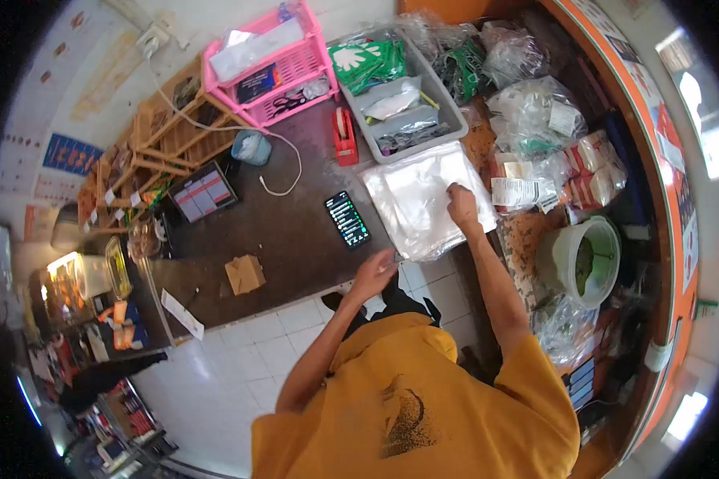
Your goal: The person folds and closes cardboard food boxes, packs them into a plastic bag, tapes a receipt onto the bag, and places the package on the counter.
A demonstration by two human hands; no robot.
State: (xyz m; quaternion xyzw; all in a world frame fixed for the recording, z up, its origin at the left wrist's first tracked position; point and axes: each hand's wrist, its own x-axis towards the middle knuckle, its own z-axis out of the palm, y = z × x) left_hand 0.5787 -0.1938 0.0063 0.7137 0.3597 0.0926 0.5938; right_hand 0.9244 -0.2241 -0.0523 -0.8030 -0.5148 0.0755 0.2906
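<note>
A stack of clear plastic bags [403, 203] lies flat at the right part of the dark table. Over its right half is my right hand [462, 207], fingers curled closed; whether they pinch a bag cannot be made out. My left hand [374, 275] is at the table's front edge, near the stack's lower left corner. Its fingers look loosely apart, with nothing visible in them. A phone [347, 219] with a lit screen lies left of the bags.
Behind the bags stand a grey bin [457, 132] of packets and a red tape dispenser [344, 137]. A pink basket [287, 60], a small blue cup [252, 148], a tablet [204, 192] and a brown box [244, 275] are further left. A round tub [545, 259] stands right.
</note>
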